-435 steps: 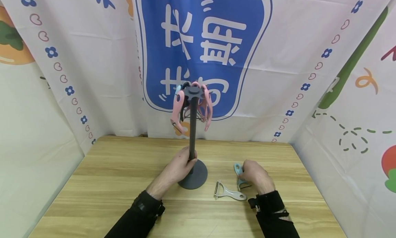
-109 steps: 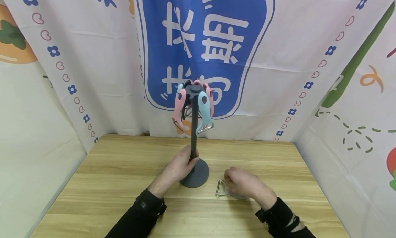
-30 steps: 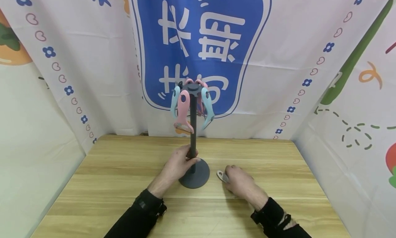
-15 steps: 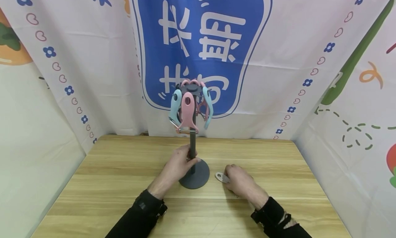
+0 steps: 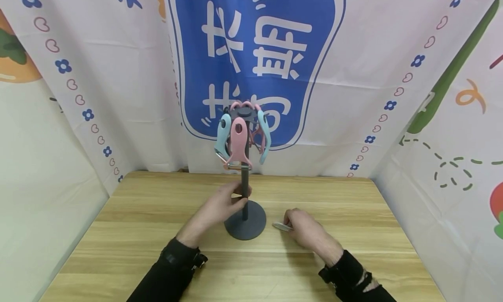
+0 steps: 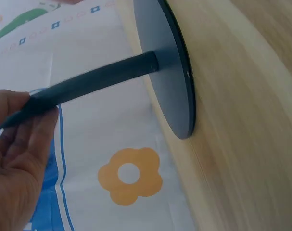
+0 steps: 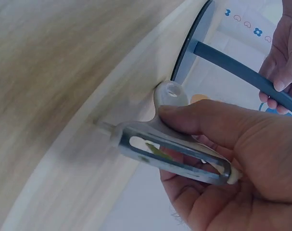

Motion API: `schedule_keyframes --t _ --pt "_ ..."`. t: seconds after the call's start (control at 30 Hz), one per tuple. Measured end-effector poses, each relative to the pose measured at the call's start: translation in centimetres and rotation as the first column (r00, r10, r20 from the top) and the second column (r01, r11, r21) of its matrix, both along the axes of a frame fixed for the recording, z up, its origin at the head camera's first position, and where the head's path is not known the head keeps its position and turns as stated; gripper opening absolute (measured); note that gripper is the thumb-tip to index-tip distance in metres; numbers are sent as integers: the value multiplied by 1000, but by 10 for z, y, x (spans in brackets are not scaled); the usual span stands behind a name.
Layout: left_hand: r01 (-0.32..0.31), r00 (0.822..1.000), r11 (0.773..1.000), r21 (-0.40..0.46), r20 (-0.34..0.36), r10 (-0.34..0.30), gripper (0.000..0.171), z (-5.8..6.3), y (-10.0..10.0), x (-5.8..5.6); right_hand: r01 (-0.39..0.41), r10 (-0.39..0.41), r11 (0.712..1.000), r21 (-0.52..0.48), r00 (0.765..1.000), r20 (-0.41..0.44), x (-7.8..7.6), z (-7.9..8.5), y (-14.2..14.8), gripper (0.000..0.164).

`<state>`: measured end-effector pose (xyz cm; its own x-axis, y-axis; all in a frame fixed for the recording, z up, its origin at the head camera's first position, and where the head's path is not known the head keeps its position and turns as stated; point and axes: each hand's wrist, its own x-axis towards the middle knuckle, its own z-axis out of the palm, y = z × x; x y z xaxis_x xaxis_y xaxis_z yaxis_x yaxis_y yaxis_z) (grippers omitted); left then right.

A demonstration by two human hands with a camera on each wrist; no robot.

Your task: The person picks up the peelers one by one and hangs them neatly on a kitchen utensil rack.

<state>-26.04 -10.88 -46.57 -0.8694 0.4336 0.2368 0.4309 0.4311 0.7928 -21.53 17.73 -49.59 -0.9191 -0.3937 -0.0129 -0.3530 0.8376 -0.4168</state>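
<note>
My left hand [image 5: 214,208] pinches the dark pole [image 5: 245,180] of an upright stand between thumb and fingers, above its round base [image 5: 256,228]. The left wrist view shows this hold on the pole [image 6: 107,79] closely. To the right of the base, my right hand [image 5: 310,234] grips a light grey Y-shaped peeler [image 5: 280,226] low over the table. In the right wrist view the thumb presses on the handle of the peeler [image 7: 153,126], its blade head facing the camera. From the stand's top hang a pink peeler [image 5: 238,142] in front and blue peelers [image 5: 222,136] at both sides.
More pink peelers and something black hang at the back of the stand's holder [image 5: 244,113], partly hidden. The wooden table [image 5: 165,214] ends at a printed cloth backdrop [image 5: 353,75] behind and at both sides.
A blue peeler from the table now hangs on the stand, whose hanging peelers have turned. My right hand has picked up and turned the grey peeler. Just now my left hand shifted slightly left.
</note>
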Motion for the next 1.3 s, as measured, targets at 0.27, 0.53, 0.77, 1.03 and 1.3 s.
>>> schedule_keyframes --t 0.27,0.53,0.77,1.03,1.3 --pt "30 999 1000 -3 -28 -31 30 1 -4 -2 5 -7 1000 -14 993 -120 -1 4 -2 19" --pt "11 997 999 -33 -79 -14 30 1 -3 -3 54 -83 992 -116 961 -262 -5 17 -4 22" --pt "-8 997 999 -48 -80 4 31 -1 -3 -4 51 -152 971 -233 885 -439 -6 31 -6 23" --pt "-14 995 999 -38 -95 10 30 -2 -3 -3 -11 -216 939 -344 759 -614 -8 55 -8 22" --pt "-17 994 998 -55 -106 11 29 -2 -4 -3 -63 -295 893 -445 666 -686 -8 83 -12 16"
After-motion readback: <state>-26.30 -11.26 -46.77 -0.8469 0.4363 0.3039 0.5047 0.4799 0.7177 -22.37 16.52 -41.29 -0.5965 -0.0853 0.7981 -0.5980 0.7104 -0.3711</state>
